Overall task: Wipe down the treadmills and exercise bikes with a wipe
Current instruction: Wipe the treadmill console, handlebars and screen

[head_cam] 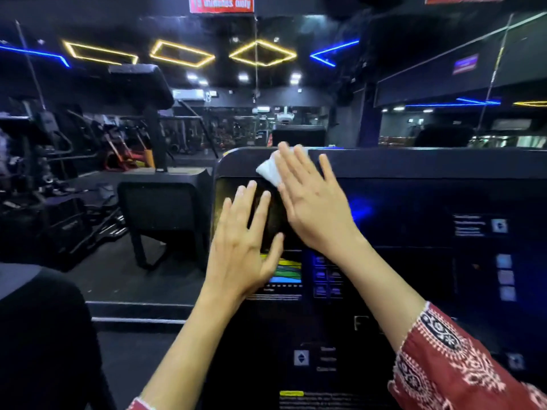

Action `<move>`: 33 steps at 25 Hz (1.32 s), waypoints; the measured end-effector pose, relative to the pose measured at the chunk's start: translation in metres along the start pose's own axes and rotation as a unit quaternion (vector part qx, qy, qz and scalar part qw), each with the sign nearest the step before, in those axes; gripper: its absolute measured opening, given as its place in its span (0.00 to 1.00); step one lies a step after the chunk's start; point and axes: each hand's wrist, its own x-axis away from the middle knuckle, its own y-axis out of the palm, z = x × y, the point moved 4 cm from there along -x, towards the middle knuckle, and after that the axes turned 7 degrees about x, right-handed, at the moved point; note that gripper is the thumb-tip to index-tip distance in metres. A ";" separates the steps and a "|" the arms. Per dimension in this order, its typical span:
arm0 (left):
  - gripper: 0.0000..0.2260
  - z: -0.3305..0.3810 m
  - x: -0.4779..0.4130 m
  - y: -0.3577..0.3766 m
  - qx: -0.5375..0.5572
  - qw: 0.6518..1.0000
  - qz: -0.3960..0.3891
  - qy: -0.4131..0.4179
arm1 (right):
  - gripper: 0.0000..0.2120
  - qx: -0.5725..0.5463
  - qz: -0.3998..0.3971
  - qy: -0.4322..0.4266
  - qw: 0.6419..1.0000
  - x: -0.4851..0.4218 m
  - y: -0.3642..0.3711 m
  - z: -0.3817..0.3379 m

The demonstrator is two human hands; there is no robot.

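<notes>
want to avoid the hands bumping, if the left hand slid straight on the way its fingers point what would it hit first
Most likely the white wipe pressed under the right hand: the left hand lies flat on the console, fingers aimed up at it, a small gap away.

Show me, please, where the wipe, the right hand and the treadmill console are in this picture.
wipe (268, 170): head view, on the white fold showing left of the hand.
right hand (313, 202): head view, on the middle of its back.
treadmill console (414, 162): head view, on the bare top rim.
</notes>
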 end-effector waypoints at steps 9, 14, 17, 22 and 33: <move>0.27 0.044 -0.044 0.032 0.028 1.000 0.003 0.009 | 0.28 -0.034 -0.026 0.044 0.998 0.033 -0.016 0.059; 0.28 0.061 -0.045 0.038 0.036 0.999 -0.017 0.015 | 0.24 0.037 0.002 0.262 0.964 0.068 -0.030 0.144; 0.28 0.069 -0.048 0.044 0.035 0.999 -0.020 0.019 | 0.26 -0.033 0.003 0.188 0.982 0.046 -0.026 0.115; 0.28 0.081 -0.053 0.050 0.038 0.998 -0.029 0.027 | 0.25 0.027 0.012 0.077 0.997 0.051 -0.022 0.130; 0.28 0.131 -0.061 0.081 0.033 0.997 -0.028 0.059 | 0.25 0.077 -0.010 0.218 0.973 0.119 -0.045 0.222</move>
